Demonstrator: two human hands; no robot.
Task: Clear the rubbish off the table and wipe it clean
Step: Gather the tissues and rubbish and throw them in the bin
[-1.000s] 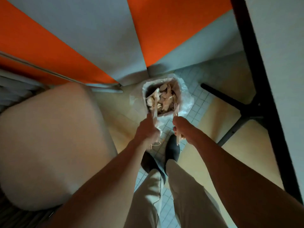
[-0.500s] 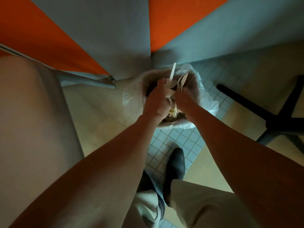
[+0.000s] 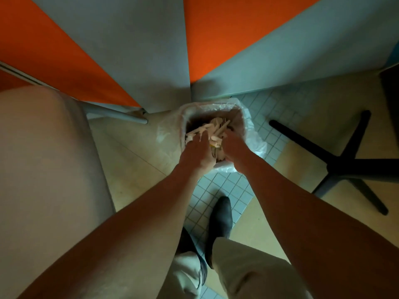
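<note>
Rubbish, mostly pale disposable cutlery by the look of it, is piled in the lined bin on the floor, in the corner where the walls meet. Left hand is over the bin's left rim, fingers reaching down into the pile. Right hand looks curled, but whether either has hold of anything I can't tell. The pile sits high, so pieces could slide out onto the tiles. The table itself isn't in view, only a black table base at right.
</note>
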